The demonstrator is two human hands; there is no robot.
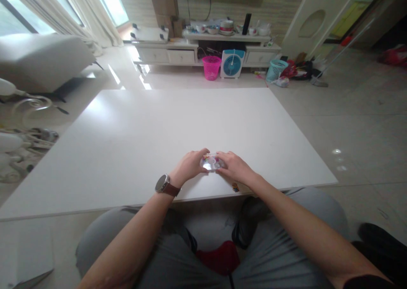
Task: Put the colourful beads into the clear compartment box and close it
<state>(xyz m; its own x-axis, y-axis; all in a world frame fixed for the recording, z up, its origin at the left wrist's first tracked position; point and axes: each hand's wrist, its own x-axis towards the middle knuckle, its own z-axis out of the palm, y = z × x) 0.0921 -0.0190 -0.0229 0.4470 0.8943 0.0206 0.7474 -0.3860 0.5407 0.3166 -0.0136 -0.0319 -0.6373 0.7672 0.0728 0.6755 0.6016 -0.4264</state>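
Evidently, a small transparent case [211, 164] with colourful markings is held close to the near edge of the white table [178, 119], its left end pinched between the narrowly set thumb and fingers of the left hand [191, 162] and its right end likewise by the right hand [235, 166]. From its clear, glossy look it is judged to be light, stiff plastic, a little slippery and liable to be cracked if squeezed hard or dropped. It is best gripped lightly at the opposite left and right ends, so that the middle is left uncovered.
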